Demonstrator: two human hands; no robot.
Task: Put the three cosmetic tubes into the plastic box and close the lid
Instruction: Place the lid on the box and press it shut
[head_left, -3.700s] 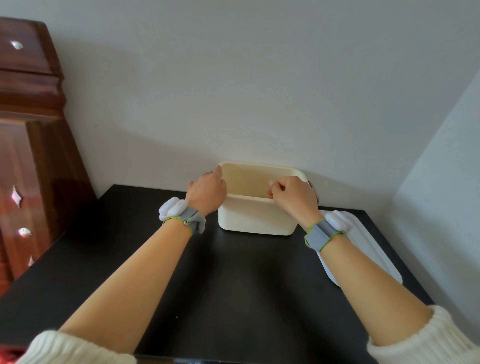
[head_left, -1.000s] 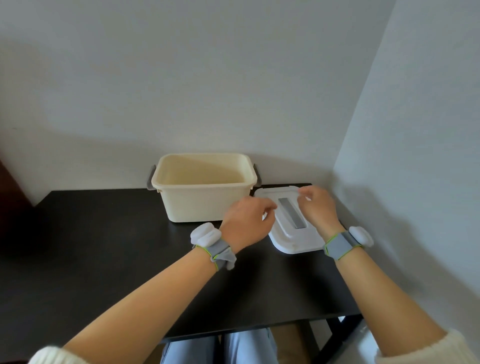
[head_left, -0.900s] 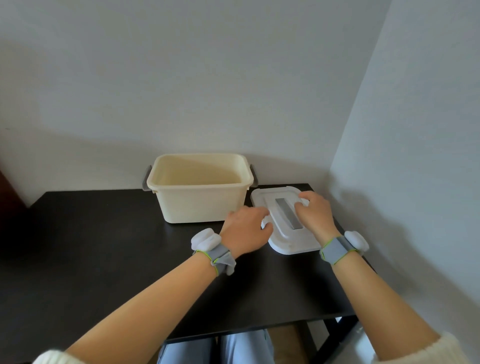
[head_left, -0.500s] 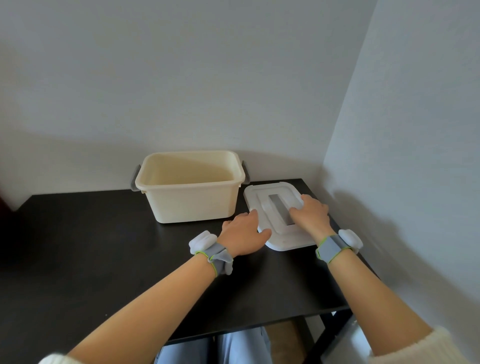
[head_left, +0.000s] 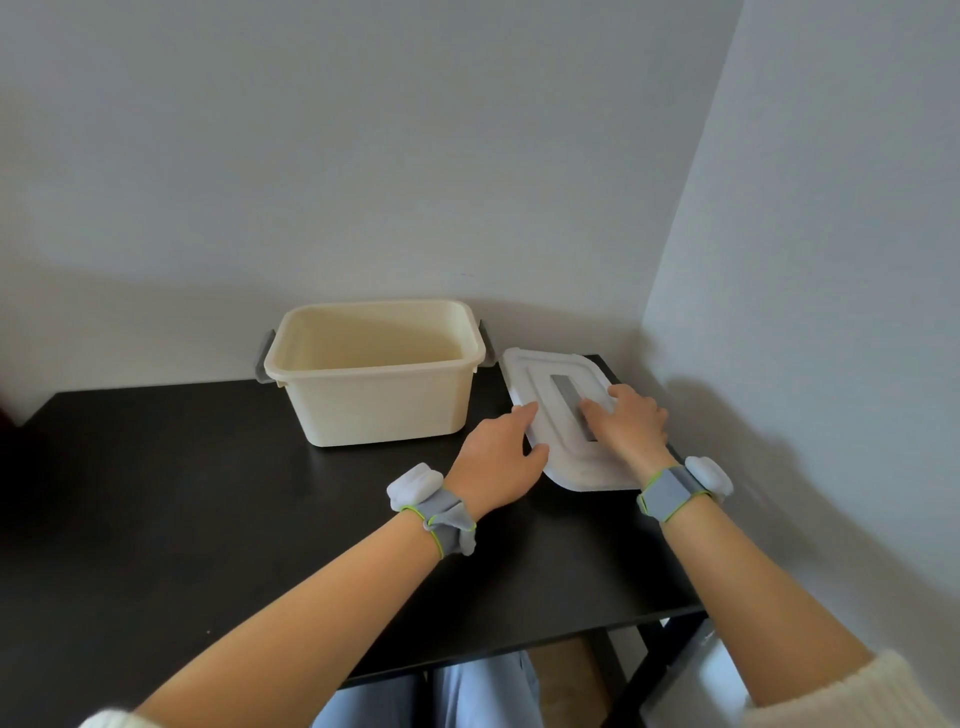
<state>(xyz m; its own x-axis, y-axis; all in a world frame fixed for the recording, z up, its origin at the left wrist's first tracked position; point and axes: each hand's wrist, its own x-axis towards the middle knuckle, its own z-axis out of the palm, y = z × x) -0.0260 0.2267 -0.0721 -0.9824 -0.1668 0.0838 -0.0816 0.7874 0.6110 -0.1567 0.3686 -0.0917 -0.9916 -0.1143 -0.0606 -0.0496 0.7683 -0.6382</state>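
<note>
The cream plastic box stands with no lid on it at the back of the black table, grey latches on both ends. Its floor is hidden by the near wall, and no cosmetic tube shows anywhere. The white lid, with a grey handle strip, lies flat on the table just right of the box. My left hand grips the lid's left edge between thumb and fingers. My right hand lies on top of the lid, thumb on the grey strip and fingers curled over the right side.
Grey walls meet in a corner right behind the lid. The table's front edge and right edge run close to my right forearm, with a dark table leg below. Both wrists wear grey bands with white pods.
Earlier both hands were at the box rim. They have since moved right onto the lid, and in the last second they settled on its edges. The lid still lies flat.
</note>
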